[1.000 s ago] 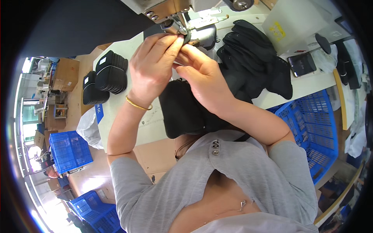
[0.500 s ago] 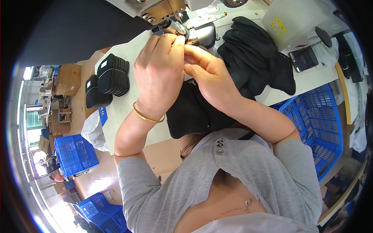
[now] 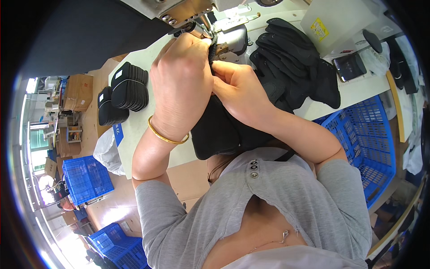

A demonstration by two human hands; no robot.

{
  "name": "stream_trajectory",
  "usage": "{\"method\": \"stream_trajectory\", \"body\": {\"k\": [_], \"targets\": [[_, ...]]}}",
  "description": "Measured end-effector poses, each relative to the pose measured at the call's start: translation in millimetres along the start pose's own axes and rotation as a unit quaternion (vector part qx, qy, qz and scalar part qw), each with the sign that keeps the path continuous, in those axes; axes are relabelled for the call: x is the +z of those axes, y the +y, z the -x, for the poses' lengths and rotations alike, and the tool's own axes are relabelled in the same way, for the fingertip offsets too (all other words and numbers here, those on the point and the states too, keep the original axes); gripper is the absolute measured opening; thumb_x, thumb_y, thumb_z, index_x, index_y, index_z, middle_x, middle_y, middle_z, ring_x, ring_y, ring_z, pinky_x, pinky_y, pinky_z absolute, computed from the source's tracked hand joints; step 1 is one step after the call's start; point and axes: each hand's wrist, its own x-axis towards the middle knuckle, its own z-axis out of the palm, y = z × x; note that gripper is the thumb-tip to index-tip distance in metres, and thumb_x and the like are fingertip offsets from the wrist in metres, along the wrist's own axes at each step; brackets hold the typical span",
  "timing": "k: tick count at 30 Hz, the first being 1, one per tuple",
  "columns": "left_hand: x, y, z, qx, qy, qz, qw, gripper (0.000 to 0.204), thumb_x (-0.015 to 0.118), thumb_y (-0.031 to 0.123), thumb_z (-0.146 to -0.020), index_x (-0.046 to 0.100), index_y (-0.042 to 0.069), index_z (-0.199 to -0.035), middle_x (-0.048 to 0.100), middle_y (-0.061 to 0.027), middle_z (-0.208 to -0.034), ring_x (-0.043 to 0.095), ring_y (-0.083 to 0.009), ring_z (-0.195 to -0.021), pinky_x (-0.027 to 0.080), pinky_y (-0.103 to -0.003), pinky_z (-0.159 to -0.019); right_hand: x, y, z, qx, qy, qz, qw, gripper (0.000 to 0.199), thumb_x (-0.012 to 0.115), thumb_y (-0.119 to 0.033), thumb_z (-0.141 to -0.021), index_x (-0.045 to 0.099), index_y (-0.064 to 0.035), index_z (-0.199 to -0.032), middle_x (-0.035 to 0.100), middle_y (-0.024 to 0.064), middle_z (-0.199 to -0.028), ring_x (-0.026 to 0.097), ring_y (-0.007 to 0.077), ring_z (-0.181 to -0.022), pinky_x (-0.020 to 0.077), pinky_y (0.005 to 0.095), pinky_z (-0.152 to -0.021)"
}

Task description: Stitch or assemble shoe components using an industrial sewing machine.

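A sewing machine (image 3: 190,13) stands at the top, its needle area just beyond my fingertips. My left hand (image 3: 181,74), with a gold bangle at the wrist, is closed on a black fabric piece (image 3: 212,49) right at the presser foot. Lower along the same edge, my right hand (image 3: 239,87) pinches the fabric between thumb and fingers. Most of that piece is hidden behind my hands. More black fabric (image 3: 219,130) hangs below my wrists over the table edge, at my lap; whether it joins the held piece I cannot tell.
A heap of black fabric pieces (image 3: 291,58) lies right of the machine. Bundled black stacks (image 3: 130,87) sit at the table's left. A phone (image 3: 349,67) rests at the far right. Blue crates stand right (image 3: 369,143) and on the floor at left (image 3: 87,179).
My right hand has slid slightly down and toward me along the fabric edge. My left hand has shifted a little left, showing more of the black edge between the hands.
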Motion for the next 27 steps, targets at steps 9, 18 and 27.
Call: {"method": "stream_trajectory", "body": {"k": [9,18,27], "targets": [[-2,-1,0,0.009,0.015,0.031,0.999,0.004,0.064,0.001,-0.081,0.063,0.0,-0.084,0.061,-0.012,-0.083,0.061,-0.032,-0.075,0.051,-0.04,-0.064,-4,-2,6,-0.011,0.004,-0.104,0.995,0.024,0.056,-0.007,-0.092,0.049,0.0045,-0.072,0.049,0.0027,-0.06,0.044,0.0045,-0.061,0.047,0.0286,-0.056],[2,13,21,0.036,0.077,0.058,0.995,0.023,0.066,-0.005,-0.075,0.068,-0.003,-0.097,0.063,-0.0099,-0.09,0.061,-0.0278,-0.082,0.051,-0.038,-0.071,-25,-17,7,-0.008,-0.008,-0.081,0.997,0.021,0.054,-0.007,-0.094,0.055,0.0043,-0.076,0.05,-0.0024,-0.066,0.049,0.0023,-0.065,0.0537,0.0255,-0.063],[10,19,34,0.07,0.103,0.045,0.991,0.038,0.067,-0.008,-0.063,0.072,-0.005,-0.1,0.069,-0.0125,-0.101,0.065,-0.0272,-0.09,0.055,-0.036,-0.077,-30,-18,19,0.014,-0.008,-0.119,0.993,0.018,0.051,-0.006,-0.097,0.061,0.0063,-0.088,0.058,0.0,-0.075,0.054,0.0039,-0.074,0.0544,0.0253,-0.069]]}}
